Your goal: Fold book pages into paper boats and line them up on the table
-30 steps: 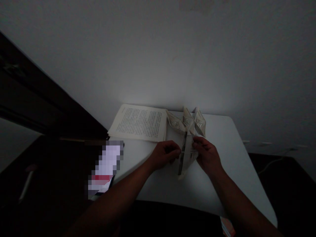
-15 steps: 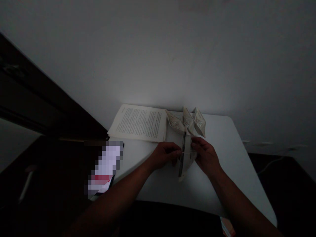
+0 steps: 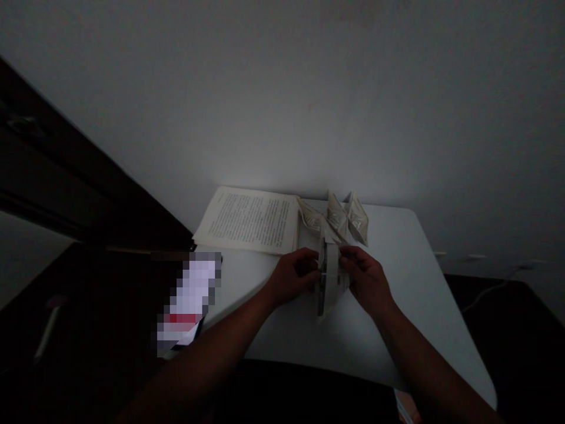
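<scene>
A folded sheet of printed paper (image 3: 329,282) stands on edge over the white table (image 3: 410,282), between both my hands. My left hand (image 3: 293,277) pinches its left side with closed fingers. Fingers of my right hand (image 3: 366,280) are closed on its right side. Just behind them, near the wall, lie three finished folded paper shapes (image 3: 338,218). The room is dim, so fine creases are hard to make out.
An open book (image 3: 251,219) lies at the table's back left corner. A blurred white and red object (image 3: 189,300) sits on the dark furniture (image 3: 88,306) to the left. A pale wall rises directly behind the table. A cable (image 3: 485,291) trails on the dark floor at right.
My two hands have drawn closer together, pressing the sheet's sides inward so it looks narrower and more folded. The book and folded shapes have not moved.
</scene>
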A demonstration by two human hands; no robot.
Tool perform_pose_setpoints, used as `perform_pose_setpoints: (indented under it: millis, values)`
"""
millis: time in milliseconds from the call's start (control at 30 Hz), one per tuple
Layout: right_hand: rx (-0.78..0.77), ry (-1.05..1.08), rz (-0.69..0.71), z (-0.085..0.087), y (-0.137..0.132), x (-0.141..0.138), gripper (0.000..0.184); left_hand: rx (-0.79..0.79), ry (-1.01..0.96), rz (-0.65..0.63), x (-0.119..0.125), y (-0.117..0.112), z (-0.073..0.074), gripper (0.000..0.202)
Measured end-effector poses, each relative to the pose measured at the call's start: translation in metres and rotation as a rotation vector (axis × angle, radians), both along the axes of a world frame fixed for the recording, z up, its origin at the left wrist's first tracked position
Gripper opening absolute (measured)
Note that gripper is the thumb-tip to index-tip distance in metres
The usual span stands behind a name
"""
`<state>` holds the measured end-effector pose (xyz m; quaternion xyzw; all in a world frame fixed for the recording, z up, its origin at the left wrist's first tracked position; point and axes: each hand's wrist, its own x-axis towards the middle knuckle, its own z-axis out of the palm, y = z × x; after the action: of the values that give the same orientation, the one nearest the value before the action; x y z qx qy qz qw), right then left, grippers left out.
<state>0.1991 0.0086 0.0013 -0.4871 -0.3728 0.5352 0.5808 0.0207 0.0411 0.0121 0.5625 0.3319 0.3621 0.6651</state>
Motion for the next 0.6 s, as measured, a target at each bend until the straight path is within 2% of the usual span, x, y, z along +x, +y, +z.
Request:
perform_pose_setpoints:
  millis: [200, 433, 600]
  values:
    - [0.02, -0.168, 0.043, 0.005, -0.0024, -0.0011, 0.02, 0.12, 0.133, -0.049, 0.0018, -0.0005, 0.0039, 0.038]
    - [0.061, -0.214, 0.14, 0.0077, -0.0051, -0.0041, 0.02, 0.144, 0.15, -0.033, 0.0042, -0.0008, 0.0029, 0.046]
    - [0.09, -0.212, 0.205, 0.01, -0.0069, -0.0054, 0.024, 0.147, 0.138, -0.026, 0.0038, -0.0001, 0.0049, 0.044]
